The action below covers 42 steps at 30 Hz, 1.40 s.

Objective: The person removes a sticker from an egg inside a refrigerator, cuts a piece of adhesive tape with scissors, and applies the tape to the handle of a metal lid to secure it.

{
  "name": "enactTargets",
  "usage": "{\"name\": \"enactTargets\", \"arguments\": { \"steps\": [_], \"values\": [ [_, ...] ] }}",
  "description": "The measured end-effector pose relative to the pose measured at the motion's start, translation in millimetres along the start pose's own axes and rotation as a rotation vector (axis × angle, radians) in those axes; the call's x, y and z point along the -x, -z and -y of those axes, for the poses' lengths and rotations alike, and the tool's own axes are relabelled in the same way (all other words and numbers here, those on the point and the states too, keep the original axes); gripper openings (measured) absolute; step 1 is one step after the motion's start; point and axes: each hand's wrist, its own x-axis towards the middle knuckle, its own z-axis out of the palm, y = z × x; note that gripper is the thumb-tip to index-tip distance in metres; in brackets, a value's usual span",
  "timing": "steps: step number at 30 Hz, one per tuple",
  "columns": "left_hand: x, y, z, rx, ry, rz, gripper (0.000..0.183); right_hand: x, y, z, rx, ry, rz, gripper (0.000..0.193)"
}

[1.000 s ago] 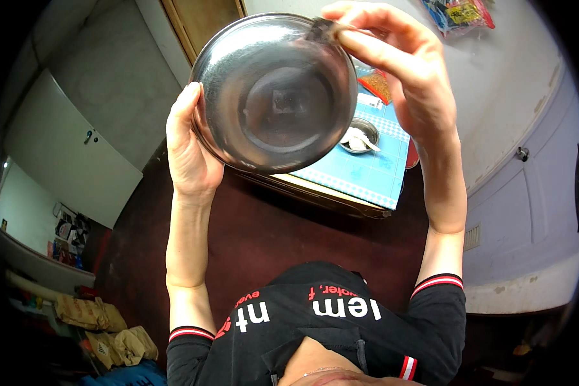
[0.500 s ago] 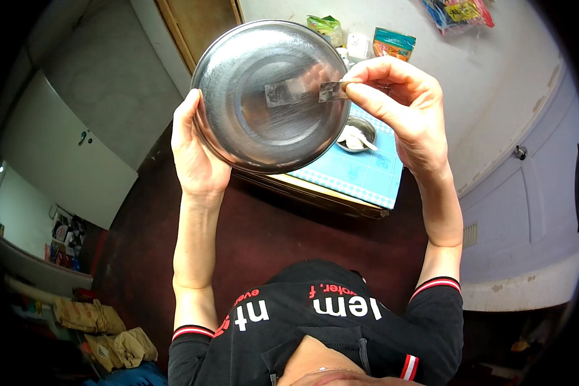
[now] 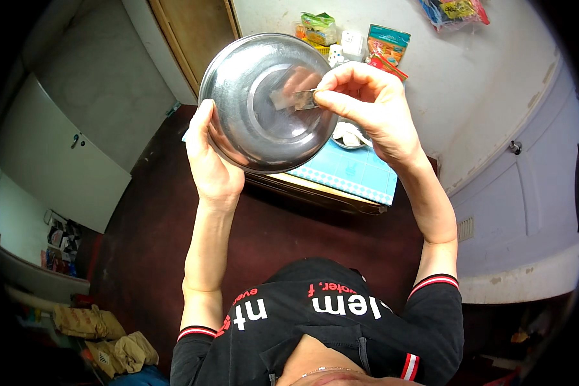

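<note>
A shiny steel bowl is held up in front of me with its round underside facing me. My left hand grips its left rim, the thumb on the near side and the other fingers hidden behind. Between the thumb and forefinger of my right hand is pinched a small clear strip of film or tape, held over the right part of the bowl's base. The hand and strip are mirrored in the metal. Whether the strip touches the bowl, I cannot tell.
Beyond the bowl is a table with a blue checked cover. On it stand a small metal dish with white pieces, a teal-and-orange pouch, a green bag and a white box. A pale door is on the right.
My right hand has moved left with the strip, further over the bowl's base. The bowl and my left hand have shifted slightly right, and the bowl is tilted a little differently.
</note>
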Motion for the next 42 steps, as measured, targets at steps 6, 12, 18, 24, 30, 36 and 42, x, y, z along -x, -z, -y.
{"name": "enactTargets", "arguments": {
  "steps": [6,12,18,24,30,36,42],
  "values": [
    [2,11,4,-0.044,-0.028,-0.009,0.022,-7,-9,-17,-0.065,-0.082,0.043,0.012],
    [3,19,6,-0.124,-0.058,-0.026,0.024,-12,-14,-28,-0.063,-0.130,0.053,0.015],
    [2,20,9,-0.143,-0.093,-0.052,0.023,-15,-19,-37,-0.065,-0.134,0.043,0.015],
    [3,23,7,-0.152,-0.113,-0.066,0.022,-19,-21,-37,0.005,-0.140,0.036,0.015],
    [2,22,5,-0.179,-0.116,-0.049,0.021,-22,-21,-46,-0.003,-0.116,0.030,0.016],
    [3,18,5,-0.188,-0.118,-0.031,0.020,-23,-21,-51,0.004,-0.126,0.030,0.016],
    [4,18,6,-0.197,-0.127,-0.025,0.019,-24,-21,-55,-0.014,-0.133,0.028,0.015]
  ]
}}
